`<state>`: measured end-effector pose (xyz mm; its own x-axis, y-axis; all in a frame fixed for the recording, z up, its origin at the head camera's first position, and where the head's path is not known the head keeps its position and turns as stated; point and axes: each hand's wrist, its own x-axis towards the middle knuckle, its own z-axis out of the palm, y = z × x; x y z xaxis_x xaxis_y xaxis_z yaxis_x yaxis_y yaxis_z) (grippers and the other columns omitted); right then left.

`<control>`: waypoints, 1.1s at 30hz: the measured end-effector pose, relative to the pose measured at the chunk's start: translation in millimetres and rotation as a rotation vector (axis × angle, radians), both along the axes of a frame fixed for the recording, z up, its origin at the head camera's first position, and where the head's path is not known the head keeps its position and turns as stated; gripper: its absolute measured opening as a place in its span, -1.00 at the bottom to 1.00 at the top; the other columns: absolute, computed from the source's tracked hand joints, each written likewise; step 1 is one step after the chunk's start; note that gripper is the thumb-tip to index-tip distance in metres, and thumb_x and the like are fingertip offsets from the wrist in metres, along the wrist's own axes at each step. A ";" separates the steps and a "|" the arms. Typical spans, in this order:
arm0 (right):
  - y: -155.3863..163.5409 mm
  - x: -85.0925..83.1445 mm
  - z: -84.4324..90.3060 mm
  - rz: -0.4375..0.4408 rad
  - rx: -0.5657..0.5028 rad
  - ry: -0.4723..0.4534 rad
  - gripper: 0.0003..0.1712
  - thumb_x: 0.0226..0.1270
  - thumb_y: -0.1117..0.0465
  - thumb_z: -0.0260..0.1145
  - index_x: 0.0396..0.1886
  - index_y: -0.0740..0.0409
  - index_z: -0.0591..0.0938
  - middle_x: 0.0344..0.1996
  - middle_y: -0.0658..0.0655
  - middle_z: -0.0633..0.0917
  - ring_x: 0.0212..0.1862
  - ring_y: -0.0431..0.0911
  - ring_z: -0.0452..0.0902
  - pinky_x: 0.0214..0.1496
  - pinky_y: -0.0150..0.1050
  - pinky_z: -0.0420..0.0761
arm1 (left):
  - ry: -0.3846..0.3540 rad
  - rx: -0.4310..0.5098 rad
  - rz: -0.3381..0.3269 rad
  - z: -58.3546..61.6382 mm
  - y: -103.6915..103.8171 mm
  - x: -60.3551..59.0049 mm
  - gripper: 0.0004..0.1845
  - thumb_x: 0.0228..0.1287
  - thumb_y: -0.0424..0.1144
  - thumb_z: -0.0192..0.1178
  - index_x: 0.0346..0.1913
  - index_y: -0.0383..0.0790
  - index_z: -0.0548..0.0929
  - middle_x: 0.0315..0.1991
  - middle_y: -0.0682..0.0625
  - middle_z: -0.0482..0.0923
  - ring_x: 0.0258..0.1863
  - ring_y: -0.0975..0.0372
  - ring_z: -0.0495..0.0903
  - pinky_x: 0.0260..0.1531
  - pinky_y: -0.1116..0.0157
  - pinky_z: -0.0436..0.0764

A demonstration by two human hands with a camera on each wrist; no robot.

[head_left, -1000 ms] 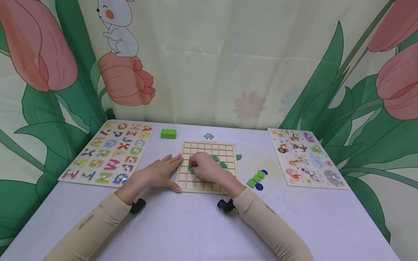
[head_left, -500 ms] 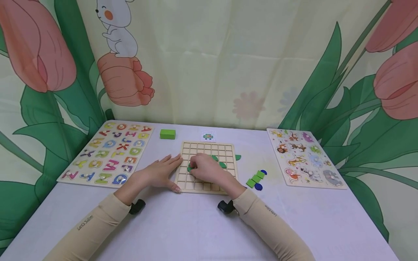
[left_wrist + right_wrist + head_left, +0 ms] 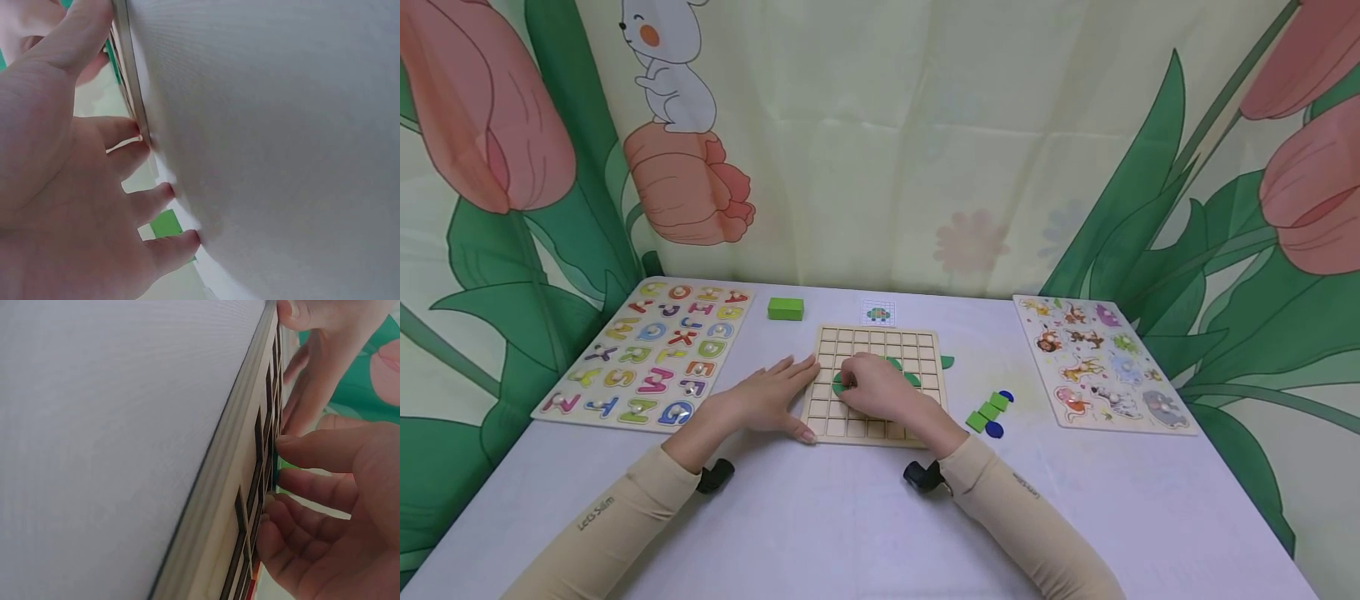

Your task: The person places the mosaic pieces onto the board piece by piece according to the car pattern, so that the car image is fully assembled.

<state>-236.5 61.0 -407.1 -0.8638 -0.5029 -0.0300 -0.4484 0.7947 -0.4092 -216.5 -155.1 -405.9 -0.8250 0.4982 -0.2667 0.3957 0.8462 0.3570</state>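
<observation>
A square wooden grid board [image 3: 850, 429] lies on the table in front of me. My left hand [image 3: 772, 400] rests at its left edge with spread fingers, the thumb by the near left corner. Over the board's middle-left, my right hand [image 3: 880, 387] has curled fingers; thumb and index finger pinch a green rounded piece [image 3: 837, 384] against the grid. In the right wrist view those fingertips [image 3: 289, 442] meet the board's surface, and only a sliver of the piece shows. Two more green rounded pieces [image 3: 913, 379] are on the grid beyond the hand, partly hidden.
A green half-round piece [image 3: 948, 362] lies by the board's right edge. Green squares [image 3: 988, 411] and blue discs [image 3: 995, 430] are further right. Behind stand a green block [image 3: 786, 309] and a pattern card [image 3: 878, 313]. An alphabet puzzle [image 3: 647, 354] lies left, an animal puzzle [image 3: 1101, 367] right.
My right hand has shifted very slightly to the right, still pinching the green piece at about the same spot. The left hand stays at the board's edge.
</observation>
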 end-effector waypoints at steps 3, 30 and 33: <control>2.7 -0.1 -0.7 0.010 -0.020 -0.004 -0.94 0.30 0.15 0.34 -0.34 0.02 0.68 -0.36 -0.06 0.64 -0.35 -0.18 0.50 -0.34 -0.35 0.53 | 0.000 0.002 -0.002 0.3 0.3 0.2 0.28 -0.11 0.40 0.40 0.59 -0.14 0.04 0.63 -0.07 -0.09 0.60 -0.19 -0.12 0.44 -0.33 0.06; 58.3 3.7 16.1 -0.003 -0.122 -0.057 -0.79 0.26 0.23 0.37 -0.10 0.05 0.72 -0.33 -0.08 0.68 -0.25 -0.13 0.51 -0.19 -0.28 0.56 | -0.004 -0.017 0.004 1.7 1.9 2.0 0.27 -0.09 0.36 0.41 0.59 -0.13 0.03 0.63 -0.07 -0.11 0.60 -0.19 -0.15 0.44 -0.35 0.02; 68.2 2.3 18.1 -0.002 -0.125 -0.056 -0.77 0.25 0.27 0.36 -0.09 0.08 0.73 -0.31 -0.06 0.69 -0.25 -0.13 0.52 -0.21 -0.27 0.56 | 0.004 -0.013 0.002 0.0 1.2 1.2 0.27 -0.10 0.37 0.42 0.59 -0.13 0.04 0.63 -0.07 -0.10 0.60 -0.19 -0.14 0.43 -0.36 0.03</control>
